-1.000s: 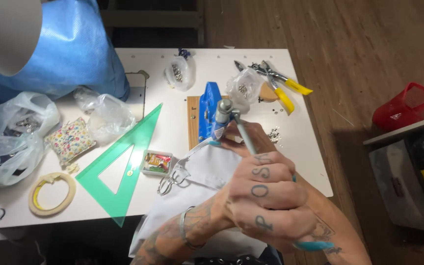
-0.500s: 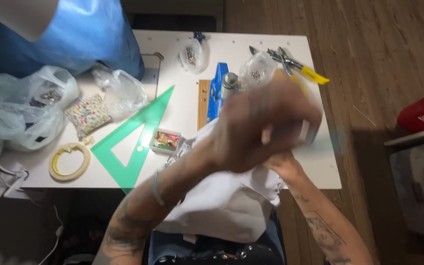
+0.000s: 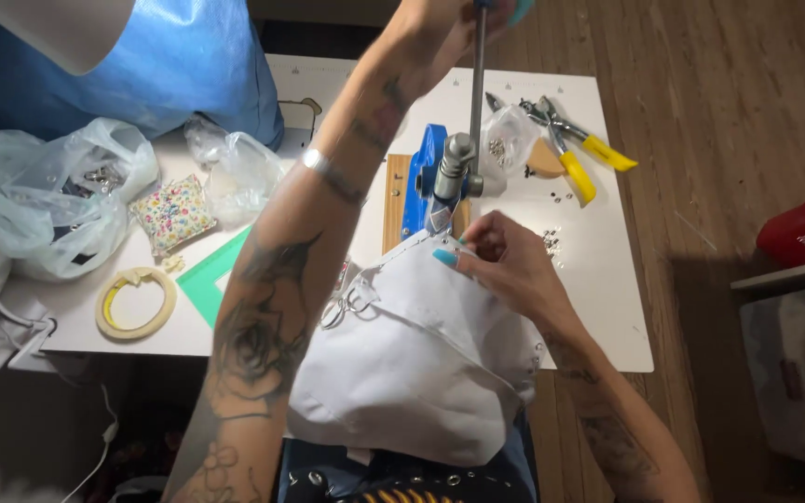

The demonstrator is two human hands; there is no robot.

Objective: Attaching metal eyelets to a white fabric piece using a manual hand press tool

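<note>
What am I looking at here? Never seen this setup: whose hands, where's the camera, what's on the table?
One camera, worn on a person's head, looks straight down at their own bare hands over a white table. The left hand is raised at the top of the picture, gripping the long metal lever of a blue hand press that stands on a wooden board. The right hand pinches the edge of a white cloth under the press head. Also on the table: yellow-handled pliers, small metal studs, a tape roll, a green triangle ruler, a flowered pincushion and plastic bags.
</note>
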